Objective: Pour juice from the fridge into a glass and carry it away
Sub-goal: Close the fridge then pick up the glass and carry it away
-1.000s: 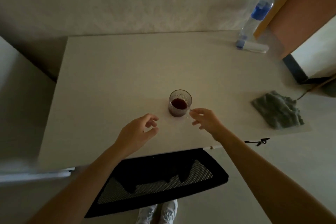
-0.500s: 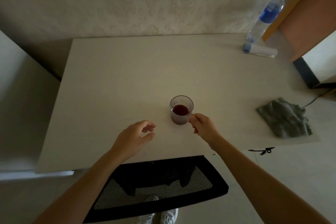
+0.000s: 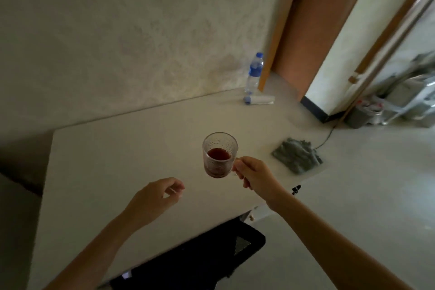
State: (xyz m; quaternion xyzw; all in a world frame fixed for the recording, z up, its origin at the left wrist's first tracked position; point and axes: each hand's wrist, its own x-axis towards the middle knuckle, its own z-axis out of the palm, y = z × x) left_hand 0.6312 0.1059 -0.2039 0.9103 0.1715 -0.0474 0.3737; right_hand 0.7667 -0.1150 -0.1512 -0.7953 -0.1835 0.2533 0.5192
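A clear textured glass point(image 3: 219, 154) with a handle holds dark red juice about a third of the way up. My right hand point(image 3: 255, 175) grips its handle and holds it upright above the white table point(image 3: 131, 148). My left hand point(image 3: 154, 198) hovers over the table to the left of the glass, fingers loosely curled with nothing in them.
A water bottle with a blue cap point(image 3: 254, 73) stands at the table's far right corner, a white tube point(image 3: 259, 99) lying beside it. A grey cloth point(image 3: 297, 158) lies near the right edge. A black mesh chair point(image 3: 200, 263) sits below the front edge. A doorway point(image 3: 353, 37) opens at right.
My right hand closed on the handle and lifted the glass off the table. The view swung up and to the right toward the doorway.
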